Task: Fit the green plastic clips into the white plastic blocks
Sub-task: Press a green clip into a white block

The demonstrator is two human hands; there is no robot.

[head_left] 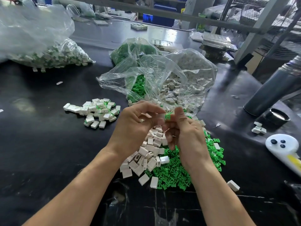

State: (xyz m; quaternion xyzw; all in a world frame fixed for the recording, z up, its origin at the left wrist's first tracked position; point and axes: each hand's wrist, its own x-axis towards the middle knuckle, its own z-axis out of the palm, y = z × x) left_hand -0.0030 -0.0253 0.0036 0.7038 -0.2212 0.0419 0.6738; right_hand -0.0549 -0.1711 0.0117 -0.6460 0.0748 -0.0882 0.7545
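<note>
left hand (138,119): raised above the table, fingers curled, fingertips pinching a white plastic block (161,115).
right hand (184,132): raised just beside the left, thumb and forefinger pinching a green plastic clip (168,116) held against the end of the block; whether seated in it, cannot tell.
loose white blocks (146,157): heaped on the black table (48,152) directly under the hands.
loose green clips (175,173): heaped touching the white heap, on its right and near side.
assembled blocks pile (99,111): small heap left of the hands, well apart from the loose heaps, green showing at several ends.
open clear bag (146,74): behind the hands, mouth toward the viewer, green clips spilling on the left, white blocks on the right.
large clear bag (40,46): far left, filled with white blocks with green showing among them.
single white block (233,185): alone, near right of the green heap.
dark cylindrical flask (275,88): right side, tilted in this wide view, with a round black cap (278,117) just beside its base.
white handheld device (283,147): right edge, three dark buttons on top.
</note>
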